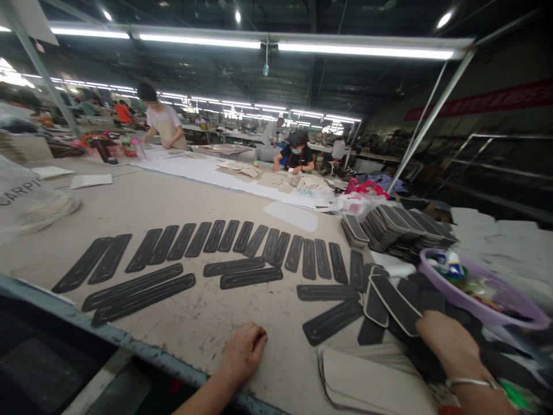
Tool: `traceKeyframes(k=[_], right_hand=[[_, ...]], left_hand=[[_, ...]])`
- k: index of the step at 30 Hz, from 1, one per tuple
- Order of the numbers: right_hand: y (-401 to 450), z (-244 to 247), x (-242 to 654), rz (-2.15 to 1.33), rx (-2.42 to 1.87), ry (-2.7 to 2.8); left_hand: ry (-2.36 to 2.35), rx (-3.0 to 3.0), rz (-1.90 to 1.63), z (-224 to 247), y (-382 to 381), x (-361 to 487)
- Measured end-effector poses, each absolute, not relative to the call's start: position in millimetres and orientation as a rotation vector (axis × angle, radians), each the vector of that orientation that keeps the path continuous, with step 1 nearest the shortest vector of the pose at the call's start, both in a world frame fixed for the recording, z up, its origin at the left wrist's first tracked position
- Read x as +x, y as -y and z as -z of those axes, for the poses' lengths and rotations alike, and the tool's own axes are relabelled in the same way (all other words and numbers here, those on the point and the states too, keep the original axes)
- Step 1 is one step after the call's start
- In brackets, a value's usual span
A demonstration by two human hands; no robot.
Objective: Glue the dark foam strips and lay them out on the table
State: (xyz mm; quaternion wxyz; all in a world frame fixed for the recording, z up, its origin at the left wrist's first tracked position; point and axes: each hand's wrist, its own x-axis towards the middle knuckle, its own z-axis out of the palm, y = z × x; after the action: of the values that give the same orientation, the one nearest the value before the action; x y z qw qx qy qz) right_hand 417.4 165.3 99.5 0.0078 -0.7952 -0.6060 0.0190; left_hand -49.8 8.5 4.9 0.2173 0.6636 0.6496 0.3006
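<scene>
My left hand (244, 353) rests on the table near its front edge, fingers curled closed, with nothing visible in them. My right hand (449, 340) grips the near end of a dark oblong panel with a pale edge (396, 302). A similar pale-edged panel (375, 305) lies against it on the left. Dark oblong strips (216, 236) with a raised outline are spread across the table in a curved row. Several more strips (250, 266) lie crosswise in front of them. Between my hands, at the front, is a stack of pale panels (367, 374).
Stacks of dark panels (401, 222) stand at the right. A purple basin (484, 311) with mixed items sits beside my right forearm. A plastic bag (30, 196) lies at the far left. Two people (164, 124) work across the table (173, 340).
</scene>
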Motion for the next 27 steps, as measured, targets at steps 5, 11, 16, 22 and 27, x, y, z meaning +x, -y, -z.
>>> traceKeyframes(k=[5, 11, 16, 22, 27], right_hand=[[-160.5, -113.0, 408.4, 0.055, -2.433, 1.827], [-169.9, -128.6, 408.1, 0.071, -2.492, 1.509], [-167.3, -103.3, 391.8, -0.119, -2.507, 1.684], [-126.3, -91.5, 353.0, -0.187, -2.305, 1.989], [-52.9, -72.3, 315.2, -0.527, -1.764, 2.402]], left_hand=[[-1.791, 1.832, -0.845, -6.3, -6.4, -49.6], [-1.781, 1.840, -0.860, -4.9, -7.2, -49.5], [-1.787, 1.889, -0.845, -3.8, -9.5, -49.9], [-1.766, 1.928, -0.841, -1.5, -9.5, -52.3], [-1.776, 1.943, -0.834, -2.8, -10.8, -52.6]])
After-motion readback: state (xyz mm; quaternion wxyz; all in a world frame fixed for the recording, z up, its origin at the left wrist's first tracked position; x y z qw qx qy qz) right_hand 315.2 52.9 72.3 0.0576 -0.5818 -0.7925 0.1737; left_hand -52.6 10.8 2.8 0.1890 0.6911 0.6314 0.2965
